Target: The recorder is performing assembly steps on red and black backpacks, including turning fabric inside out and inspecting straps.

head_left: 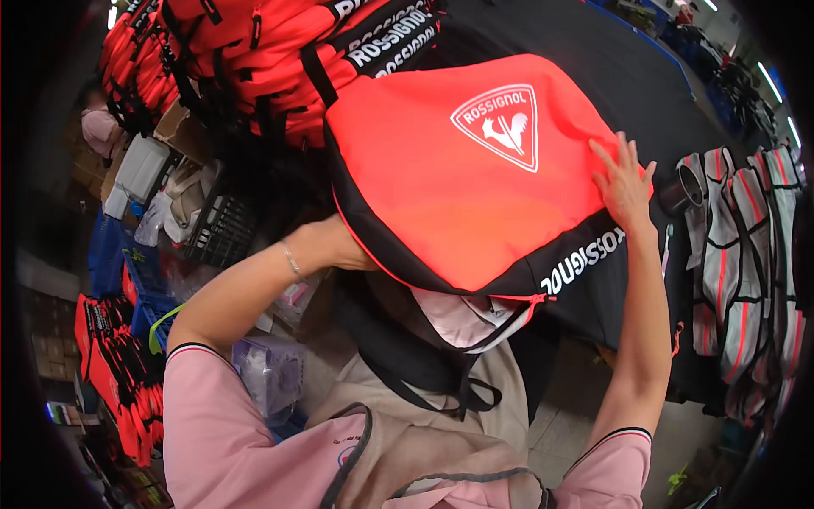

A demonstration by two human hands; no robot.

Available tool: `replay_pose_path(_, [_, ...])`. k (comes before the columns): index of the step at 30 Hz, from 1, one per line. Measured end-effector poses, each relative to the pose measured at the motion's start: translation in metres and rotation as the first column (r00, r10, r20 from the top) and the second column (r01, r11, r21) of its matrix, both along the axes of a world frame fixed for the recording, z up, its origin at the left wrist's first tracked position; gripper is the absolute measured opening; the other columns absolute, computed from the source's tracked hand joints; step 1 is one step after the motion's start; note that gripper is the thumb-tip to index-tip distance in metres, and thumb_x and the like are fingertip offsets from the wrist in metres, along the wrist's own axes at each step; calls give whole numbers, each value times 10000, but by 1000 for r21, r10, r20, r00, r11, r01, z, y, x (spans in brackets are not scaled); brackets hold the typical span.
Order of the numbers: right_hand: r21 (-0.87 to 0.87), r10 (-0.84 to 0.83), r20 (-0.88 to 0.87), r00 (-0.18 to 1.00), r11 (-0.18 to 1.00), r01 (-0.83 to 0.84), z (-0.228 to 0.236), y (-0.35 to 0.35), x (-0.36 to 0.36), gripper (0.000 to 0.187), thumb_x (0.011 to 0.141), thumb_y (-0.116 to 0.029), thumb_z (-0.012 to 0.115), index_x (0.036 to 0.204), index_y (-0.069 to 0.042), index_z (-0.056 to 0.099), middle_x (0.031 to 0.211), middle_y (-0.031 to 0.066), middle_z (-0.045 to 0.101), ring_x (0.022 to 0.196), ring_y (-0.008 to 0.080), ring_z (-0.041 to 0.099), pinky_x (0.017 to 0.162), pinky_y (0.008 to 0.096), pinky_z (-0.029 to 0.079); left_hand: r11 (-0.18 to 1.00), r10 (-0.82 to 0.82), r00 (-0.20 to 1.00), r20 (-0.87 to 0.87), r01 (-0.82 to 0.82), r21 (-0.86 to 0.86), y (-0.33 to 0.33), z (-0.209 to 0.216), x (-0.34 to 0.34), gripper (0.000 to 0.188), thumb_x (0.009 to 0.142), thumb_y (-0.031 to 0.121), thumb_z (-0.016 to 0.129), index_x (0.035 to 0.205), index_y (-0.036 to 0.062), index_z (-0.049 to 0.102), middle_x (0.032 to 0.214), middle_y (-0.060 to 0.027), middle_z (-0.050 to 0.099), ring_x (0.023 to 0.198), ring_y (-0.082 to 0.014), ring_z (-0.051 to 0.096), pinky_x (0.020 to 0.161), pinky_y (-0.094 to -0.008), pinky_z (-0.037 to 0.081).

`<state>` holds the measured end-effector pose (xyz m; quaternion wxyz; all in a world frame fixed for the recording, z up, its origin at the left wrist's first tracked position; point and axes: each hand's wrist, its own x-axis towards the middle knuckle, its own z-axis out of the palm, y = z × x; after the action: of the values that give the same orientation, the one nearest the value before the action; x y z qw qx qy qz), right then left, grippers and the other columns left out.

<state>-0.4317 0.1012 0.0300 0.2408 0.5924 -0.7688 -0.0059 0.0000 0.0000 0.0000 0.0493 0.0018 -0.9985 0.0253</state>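
Note:
A large red and black backpack (424, 178) with a white triangular emblem lies in front of me, its far side on the black table. My right hand (626, 187) rests on the red panel near its right edge, fingers spread. At the left edge, my left hand (337, 246) reaches under the black side; its fingers are hidden behind the bag. Along the near edge runs a red zipper, with a whitish lining piece (462, 318) showing below it. Black straps (407, 373) hang down toward my lap.
Red and black bags (254, 68) are stacked at the far left. Grey strips with red stripes (738, 263) hang at the right beside a dark metal cup (685, 188). To the left stand a black crate (225, 225) and blue bins (153, 284); more red pieces (119, 373) lie below.

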Motion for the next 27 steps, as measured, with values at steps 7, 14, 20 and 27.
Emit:
replay_pose_path(7, [-494, 843, 246, 478, 533, -686, 27, 104, 158, 128, 806, -178, 746, 835, -117, 637, 712, 22, 591, 577, 236, 565, 481, 354, 444, 923, 143, 990, 13, -138, 360, 15, 21, 53, 787, 689, 413, 835, 1358, 112, 552, 1407, -89, 528, 1310, -340, 462, 1118, -466, 350])
replay_pose_path(14, [-114, 703, 444, 555, 659, -743, -37, 146, 224, 377, 674, -155, 741, 1027, -75, 636, 912, 31, 608, 851, 209, 580, 808, 362, 424, 969, 175, 982, -77, -157, 192, -10, 5, 53, 608, 831, 278, 734, 1360, 69, 522, 1410, -148, 507, 1307, -361, 459, 1105, -465, 363])
replay_pose_path(20, [-421, 681, 597, 425, 716, -557, 80, 152, 166, 344, 629, -6, 786, 945, -97, 688, 901, 24, 654, 811, 220, 600, 826, 344, 406, 415, 425, 873, -239, 47, 909, -13, 43, 19, 530, 895, 158, 686, 1371, 39, 486, 1401, -170, 495, 1287, -348, 467, 1097, -409, 376])
replay_pose_path(27, [-715, 767, 208, 607, 542, -440, 163, 170, 120, 1036, 615, -276, 918, 1476, -68, 380, 1463, 176, 389, 1200, 298, 485, 1013, 404, 426, 922, 259, 876, -406, -99, 375, 55, 244, -64, 198, 933, 116, 680, 1066, -31, 683, 951, -14, 720, 875, -151, 667, 824, -273, 524])
